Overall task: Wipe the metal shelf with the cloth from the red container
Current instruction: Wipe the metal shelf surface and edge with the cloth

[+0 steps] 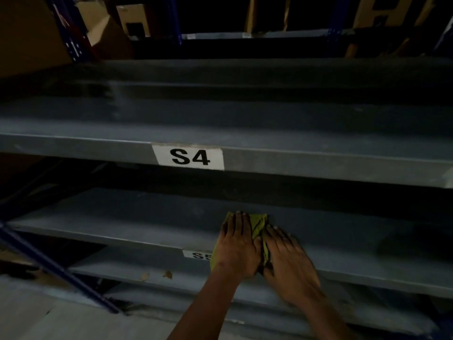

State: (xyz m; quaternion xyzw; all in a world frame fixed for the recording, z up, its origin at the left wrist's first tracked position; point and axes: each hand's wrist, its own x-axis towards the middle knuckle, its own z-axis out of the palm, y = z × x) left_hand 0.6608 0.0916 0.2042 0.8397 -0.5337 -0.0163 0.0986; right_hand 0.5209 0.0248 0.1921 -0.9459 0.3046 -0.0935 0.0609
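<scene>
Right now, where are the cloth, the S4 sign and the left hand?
cloth [257, 225], head view, bunched top part between the hands.
S4 sign [188, 157], head view, its middle.
left hand [236, 245], head view, back of hand.

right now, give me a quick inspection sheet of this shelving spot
surface: grey metal shelf labelled S5, dusty-looking, dim light
job's things: yellow-green cloth bunched on that shelf; red container not in view
clutter: two small brown scraps on the ledge below
hands: left hand and right hand both flat, pressing the cloth
cables: nothing seen
surroundings: upper shelf with S4 label, blue rack upright, cardboard boxes behind
</scene>
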